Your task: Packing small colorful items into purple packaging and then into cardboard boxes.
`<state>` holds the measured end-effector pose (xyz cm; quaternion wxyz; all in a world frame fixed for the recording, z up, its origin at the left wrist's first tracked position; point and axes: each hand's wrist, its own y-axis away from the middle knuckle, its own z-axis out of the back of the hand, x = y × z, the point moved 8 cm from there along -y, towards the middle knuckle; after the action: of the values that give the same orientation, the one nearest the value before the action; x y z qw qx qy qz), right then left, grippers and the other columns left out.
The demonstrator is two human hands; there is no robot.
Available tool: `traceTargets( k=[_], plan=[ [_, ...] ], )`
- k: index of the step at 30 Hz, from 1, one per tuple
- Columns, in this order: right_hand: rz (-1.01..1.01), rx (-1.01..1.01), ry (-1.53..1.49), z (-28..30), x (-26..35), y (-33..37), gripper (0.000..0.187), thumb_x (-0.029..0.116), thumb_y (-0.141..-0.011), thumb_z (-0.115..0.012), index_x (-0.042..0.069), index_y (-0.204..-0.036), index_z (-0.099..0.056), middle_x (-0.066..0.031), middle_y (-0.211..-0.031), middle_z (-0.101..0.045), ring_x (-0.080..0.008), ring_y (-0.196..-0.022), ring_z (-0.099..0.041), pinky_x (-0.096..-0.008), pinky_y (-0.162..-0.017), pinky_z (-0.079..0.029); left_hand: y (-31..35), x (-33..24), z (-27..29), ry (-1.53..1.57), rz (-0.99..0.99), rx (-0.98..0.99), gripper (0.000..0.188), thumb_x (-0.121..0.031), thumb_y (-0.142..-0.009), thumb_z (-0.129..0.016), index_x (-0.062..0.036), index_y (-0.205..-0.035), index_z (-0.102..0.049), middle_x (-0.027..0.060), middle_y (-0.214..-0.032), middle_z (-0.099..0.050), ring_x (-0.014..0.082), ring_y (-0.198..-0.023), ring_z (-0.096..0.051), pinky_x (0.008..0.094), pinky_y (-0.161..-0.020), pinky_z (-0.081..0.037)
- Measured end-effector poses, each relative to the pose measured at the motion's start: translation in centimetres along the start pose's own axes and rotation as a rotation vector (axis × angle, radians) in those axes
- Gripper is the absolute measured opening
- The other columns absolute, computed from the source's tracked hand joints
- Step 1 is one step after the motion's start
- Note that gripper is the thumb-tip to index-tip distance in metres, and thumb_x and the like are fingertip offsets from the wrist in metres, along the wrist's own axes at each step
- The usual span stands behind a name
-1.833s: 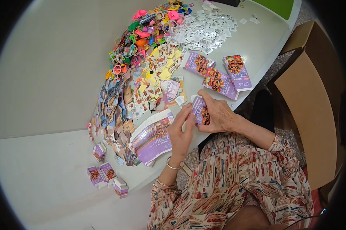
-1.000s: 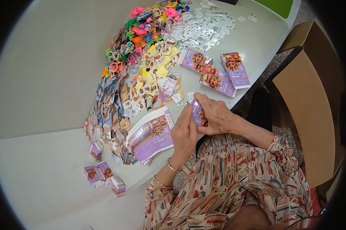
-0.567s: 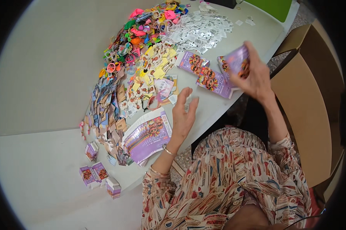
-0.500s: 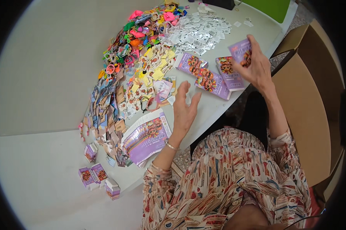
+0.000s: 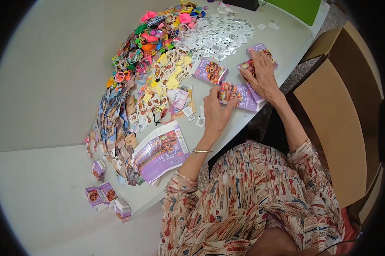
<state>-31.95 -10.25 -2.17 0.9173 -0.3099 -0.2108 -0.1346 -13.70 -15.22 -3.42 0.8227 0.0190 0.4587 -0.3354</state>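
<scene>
Your left hand (image 5: 218,113) reaches the left end of a purple box (image 5: 245,96) lying near the table's edge, thumb and fingers apart around its corner; whether they grip it, I cannot tell. Your right hand (image 5: 264,77) lies palm down, thumb spread from the fingers, over an upper box (image 5: 268,52) and a lower box (image 5: 245,65) partly hidden beneath the hand; its grip cannot be told either. Another purple box (image 5: 210,71) lies just beyond your left fingertips, while a fan of flat cartons (image 5: 162,158) rests left of your left wrist on the white table (image 5: 282,40)
</scene>
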Motion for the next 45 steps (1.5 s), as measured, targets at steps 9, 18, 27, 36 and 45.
traceTargets(
  k=[9,18,27,36,45],
  plan=[
    [0.094,-0.349,0.120,5.8,3.7,-0.9,0.054,0.029,-0.086,-0.066,-0.005,-0.124,-0.048,-0.0234,-0.113,-0.057,-0.0355,-0.105,-0.055,-0.0432,-0.092,-0.043,2.3,-0.8,4.7,0.514,0.301,-0.124,0.041,-0.003,-0.082,-0.068,0.0002,-0.118,-0.049,0.0101,-0.104,-0.057,0.0166,-0.090,-0.057,0.0321,-0.077,-0.047],
    [-0.801,0.839,-1.358,-1.5,7.7,8.9,0.044,0.026,-0.094,-0.059,-0.003,-0.124,-0.049,-0.0052,-0.097,-0.064,-0.0088,-0.080,-0.061,-0.0224,-0.071,-0.050,10.5,-10.6,3.8,-0.317,-0.606,-0.029,0.028,0.004,-0.073,-0.067,-0.0030,-0.100,-0.062,0.0133,-0.108,-0.058,0.0300,-0.105,-0.055,0.0365,-0.086,-0.048],
    [-0.499,0.804,-1.178,-0.5,8.0,8.4,0.046,0.014,-0.087,-0.068,-0.002,-0.125,-0.048,-0.0042,-0.102,-0.063,-0.0071,-0.090,-0.059,-0.0240,-0.080,-0.049,8.1,-1.7,6.8,0.086,0.283,0.057,0.025,-0.002,-0.083,-0.064,0.0034,-0.107,-0.059,0.0117,-0.106,-0.062,0.0221,-0.092,-0.061,0.0332,-0.078,-0.050],
    [-0.110,0.476,-0.413,2.3,9.7,7.9,0.095,0.031,-0.066,-0.082,-0.008,-0.135,-0.031,-0.0252,-0.115,-0.053,-0.0377,-0.100,-0.059,-0.0397,-0.087,-0.048,8.8,-0.5,2.6,0.804,0.508,0.134,0.026,-0.007,-0.091,-0.060,0.0050,-0.113,-0.055,0.0101,-0.101,-0.064,0.0163,-0.087,-0.062,0.0283,-0.073,-0.050],
    [-0.070,0.406,-0.210,4.2,8.7,6.9,0.091,0.023,-0.066,-0.079,-0.003,-0.138,-0.029,-0.0254,-0.116,-0.050,-0.0403,-0.104,-0.054,-0.0424,-0.089,-0.046,6.6,0.1,7.1,-0.624,-0.057,-0.050,0.015,-0.006,-0.081,-0.065,0.0009,-0.093,-0.060,0.0147,-0.085,-0.058,0.0311,-0.075,-0.057,0.0401,-0.067,-0.047]
  ],
)
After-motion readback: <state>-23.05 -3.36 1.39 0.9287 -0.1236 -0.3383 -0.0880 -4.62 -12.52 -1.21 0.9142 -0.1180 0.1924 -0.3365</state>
